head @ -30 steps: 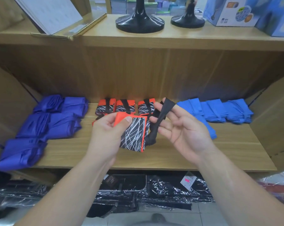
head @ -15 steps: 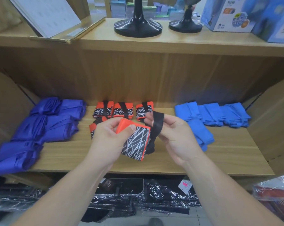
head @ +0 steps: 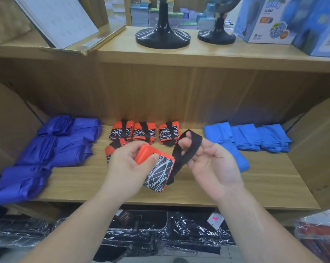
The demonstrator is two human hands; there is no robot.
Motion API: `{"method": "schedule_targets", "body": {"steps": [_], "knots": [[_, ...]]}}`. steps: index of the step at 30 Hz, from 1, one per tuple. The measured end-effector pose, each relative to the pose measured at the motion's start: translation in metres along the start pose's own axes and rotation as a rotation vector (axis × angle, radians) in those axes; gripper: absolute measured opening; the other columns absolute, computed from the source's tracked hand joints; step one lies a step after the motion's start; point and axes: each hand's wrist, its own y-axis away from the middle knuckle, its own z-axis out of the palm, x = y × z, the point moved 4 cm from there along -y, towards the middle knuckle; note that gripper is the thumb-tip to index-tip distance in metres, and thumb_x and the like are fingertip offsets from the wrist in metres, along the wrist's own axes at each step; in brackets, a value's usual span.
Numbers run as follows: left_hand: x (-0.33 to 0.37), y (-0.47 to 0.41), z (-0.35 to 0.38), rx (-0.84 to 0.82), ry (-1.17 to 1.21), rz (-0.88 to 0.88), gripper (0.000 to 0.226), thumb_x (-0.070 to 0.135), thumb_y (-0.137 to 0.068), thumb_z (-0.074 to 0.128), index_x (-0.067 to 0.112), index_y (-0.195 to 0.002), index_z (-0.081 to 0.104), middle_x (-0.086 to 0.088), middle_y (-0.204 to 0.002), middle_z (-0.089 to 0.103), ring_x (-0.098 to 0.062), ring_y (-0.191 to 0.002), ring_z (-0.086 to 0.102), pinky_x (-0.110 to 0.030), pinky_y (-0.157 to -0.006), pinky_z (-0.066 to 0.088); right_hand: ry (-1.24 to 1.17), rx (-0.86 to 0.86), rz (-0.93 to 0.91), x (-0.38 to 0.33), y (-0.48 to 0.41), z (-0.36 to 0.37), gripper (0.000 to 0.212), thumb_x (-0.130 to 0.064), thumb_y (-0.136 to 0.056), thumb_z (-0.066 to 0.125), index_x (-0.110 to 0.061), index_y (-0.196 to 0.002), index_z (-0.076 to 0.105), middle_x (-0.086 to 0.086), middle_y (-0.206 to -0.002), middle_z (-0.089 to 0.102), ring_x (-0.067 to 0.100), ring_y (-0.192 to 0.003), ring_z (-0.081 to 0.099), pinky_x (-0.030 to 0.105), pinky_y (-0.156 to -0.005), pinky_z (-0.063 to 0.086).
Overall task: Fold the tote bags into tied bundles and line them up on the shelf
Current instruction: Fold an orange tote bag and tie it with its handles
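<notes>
Folded orange-and-black scribble-print fabric tote bag [head: 158, 173] is hovering over the front of the wooden shelf [head: 179, 196], with the left hand [head: 126, 168] pinching its orange top edge. The right hand [head: 215, 168] is hooking the black webbing strap loop [head: 190, 147] on curled fingers. Risks: the slack strap slipping off the fingertips mid-wrap, or a loosening pinch letting the folds spring open. Three tied orange bundles [head: 144, 132] are sitting just behind.

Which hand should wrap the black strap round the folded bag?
Right, probably. The strap loops over the right hand's fingers, just beside the bag. The left hand is busy gripping the bag.
</notes>
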Motion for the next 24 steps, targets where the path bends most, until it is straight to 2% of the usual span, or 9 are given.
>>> {"method": "schedule_targets", "body": {"steps": [2,5,7,9,11,13,15,20,24], "knots": [[0.004,-0.001,0.003,-0.024,-0.028,0.033,0.009,0.027,-0.077,0.072,0.025,-0.086,0.069,-0.002,-0.075,0.070,-0.028,-0.072,0.066,-0.048,-0.070,0.056,-0.034,0.012,0.000,-0.001,0.001,-0.001,0.044,-0.004,-0.074,0.039,0.000,-0.099,0.074,0.016,-0.089,0.075,0.024,-0.084,0.074,0.036,-0.078,0.062],[0.009,0.001,0.007,-0.030,0.056,0.034,0.006,0.024,-0.078,0.072,0.024,-0.084,0.071,-0.002,-0.074,0.070,-0.018,-0.068,0.064,-0.049,-0.069,0.056,0.049,0.005,-0.001,-0.006,0.004,-0.002,0.048,0.006,-0.086,0.034,-0.007,-0.091,0.081,0.013,-0.110,0.075,0.023,-0.079,0.075,0.026,-0.058,0.059],[0.008,0.001,0.007,-0.022,0.088,0.023,0.007,0.024,-0.078,0.072,0.023,-0.085,0.072,-0.003,-0.074,0.070,-0.016,-0.068,0.064,-0.051,-0.069,0.056,0.164,-0.034,0.000,-0.007,0.006,-0.003,0.053,0.012,-0.091,0.028,-0.004,-0.102,0.077,0.010,-0.124,0.071,0.027,-0.086,0.075,0.021,-0.054,0.054],[0.007,-0.001,0.005,-0.007,0.098,0.009,0.008,0.025,-0.078,0.073,0.023,-0.085,0.073,-0.004,-0.075,0.071,-0.018,-0.068,0.064,-0.054,-0.069,0.057,0.360,-0.066,0.005,-0.005,0.007,-0.004,0.042,0.012,-0.096,0.035,-0.001,-0.118,0.068,0.005,-0.129,0.069,0.028,-0.087,0.074,0.018,-0.052,0.050],[0.006,-0.003,0.003,0.000,0.091,-0.002,0.009,0.026,-0.077,0.073,0.022,-0.086,0.073,-0.007,-0.077,0.072,-0.021,-0.070,0.066,-0.056,-0.071,0.057,0.556,-0.079,0.021,-0.001,0.008,-0.005,0.029,0.003,-0.099,0.050,-0.002,-0.121,0.068,0.007,-0.119,0.073,0.022,-0.079,0.073,0.017,-0.053,0.049],[0.007,-0.004,0.002,-0.027,0.080,0.005,0.010,0.024,-0.076,0.073,0.022,-0.086,0.073,-0.007,-0.078,0.073,-0.023,-0.071,0.068,-0.055,-0.073,0.058,0.717,-0.090,0.008,0.002,0.010,-0.002,0.022,-0.006,-0.098,0.059,0.002,-0.115,0.071,0.013,-0.094,0.073,0.019,-0.071,0.066,0.019,-0.056,0.048],[0.007,-0.006,0.003,-0.052,0.070,0.000,0.010,0.024,-0.076,0.074,0.021,-0.085,0.073,-0.009,-0.078,0.073,-0.027,-0.072,0.069,-0.056,-0.073,0.057,0.847,-0.135,-0.048,0.003,0.012,0.006,0.018,-0.008,-0.097,0.063,0.007,-0.103,0.071,0.016,-0.080,0.067,0.018,-0.066,0.058,0.024,-0.059,0.047],[0.009,-0.008,0.006,-0.125,0.086,-0.030,0.010,0.022,-0.074,0.075,0.020,-0.084,0.073,-0.009,-0.075,0.072,-0.019,-0.068,0.065,-0.051,-0.067,0.056,0.996,-0.189,-0.146,0.000,0.017,0.022,0.009,-0.018,-0.091,0.075,-0.010,-0.093,0.079,0.018,-0.087,0.075,0.018,-0.074,0.067,0.036,-0.070,0.055],[0.012,-0.009,0.011,-0.202,0.143,-0.036,0.004,0.020,-0.076,0.076,0.019,-0.080,0.074,-0.003,-0.070,0.068,-0.015,-0.066,0.062,-0.036,-0.065,0.048,1.040,-0.141,-0.181,0.003,0.012,0.020,0.024,-0.033,-0.086,0.078,-0.012,-0.096,0.079,0.028,-0.089,0.071,0.029,-0.071,0.064,0.062,-0.074,0.054]]}}
